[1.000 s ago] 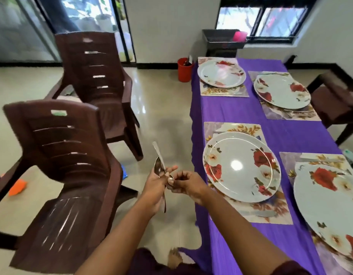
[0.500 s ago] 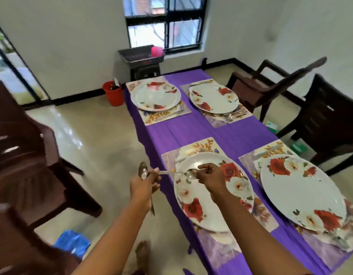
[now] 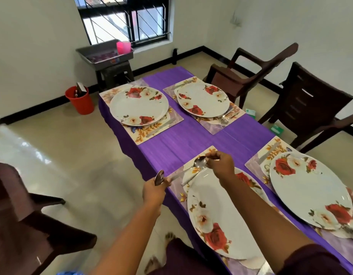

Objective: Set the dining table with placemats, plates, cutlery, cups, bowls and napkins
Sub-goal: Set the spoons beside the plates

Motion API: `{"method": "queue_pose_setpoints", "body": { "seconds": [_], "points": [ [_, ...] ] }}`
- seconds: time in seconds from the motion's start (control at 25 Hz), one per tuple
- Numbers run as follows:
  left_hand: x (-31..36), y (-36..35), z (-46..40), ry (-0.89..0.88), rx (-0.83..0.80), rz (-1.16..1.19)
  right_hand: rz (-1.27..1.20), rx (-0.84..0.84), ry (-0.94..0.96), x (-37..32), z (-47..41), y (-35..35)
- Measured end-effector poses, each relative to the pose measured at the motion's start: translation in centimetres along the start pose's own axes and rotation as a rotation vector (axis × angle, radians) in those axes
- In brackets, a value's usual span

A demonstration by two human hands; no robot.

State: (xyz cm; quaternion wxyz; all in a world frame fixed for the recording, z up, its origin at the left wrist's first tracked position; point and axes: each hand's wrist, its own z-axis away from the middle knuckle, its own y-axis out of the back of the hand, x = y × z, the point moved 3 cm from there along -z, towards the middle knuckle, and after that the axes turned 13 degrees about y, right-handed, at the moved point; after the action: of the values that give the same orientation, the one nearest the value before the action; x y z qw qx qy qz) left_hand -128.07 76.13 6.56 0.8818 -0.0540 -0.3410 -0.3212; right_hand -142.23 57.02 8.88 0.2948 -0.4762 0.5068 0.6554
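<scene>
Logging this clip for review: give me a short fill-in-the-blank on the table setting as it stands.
1. The tablecloth is ___ in colour.
2. The table holds ___ flowered plates.
3. The right hand pinches a ___ at its bowl end, over the near placemat.
4. The bucket on the floor is ___.

Missing words: purple; four; spoon; red

A single head-worn view looks forward and steeply down from standing height at the near left corner of the purple table (image 3: 191,135), so close that both forearms run in from 6 o'clock and the nearest plate (image 3: 221,215) fills the lower middle. It faces toward 12 o'clock, where the barred window (image 3: 128,18) sits in the far wall. Wide-angle bend curves the edges; brown chairs (image 3: 310,108) lie at 2 and 8 o'clock.
</scene>
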Motion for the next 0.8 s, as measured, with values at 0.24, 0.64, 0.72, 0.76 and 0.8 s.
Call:
{"method": "queue_pose_setpoints", "body": {
  "seconds": [0.24, 0.64, 0.72, 0.76, 0.8],
  "points": [
    [2.1, -1.9, -4.3, 0.038, 0.036, -0.174, 0.212, -0.163, 0.008, 1.4, -5.7, -1.5],
    [2.1, -5.2, -8.2, 0.096, 0.047, -0.378, 0.299, -0.334, -0.05, 5.6, -10.0, -1.9],
    [2.0, -5.2, -8.3, 0.09, 0.056, -0.387, 0.286, -0.356, -0.043, 5.8, -10.3, -2.1],
    [2.0, -5.1, -8.4, 0.086, 0.063, -0.4, 0.279, -0.365, -0.043, 6.0, -10.4, -2.3],
    [2.1, -5.1, -8.4, 0.083, 0.067, -0.415, 0.276, -0.372, -0.046, 6.2, -10.4, -2.3]
  ]
}}
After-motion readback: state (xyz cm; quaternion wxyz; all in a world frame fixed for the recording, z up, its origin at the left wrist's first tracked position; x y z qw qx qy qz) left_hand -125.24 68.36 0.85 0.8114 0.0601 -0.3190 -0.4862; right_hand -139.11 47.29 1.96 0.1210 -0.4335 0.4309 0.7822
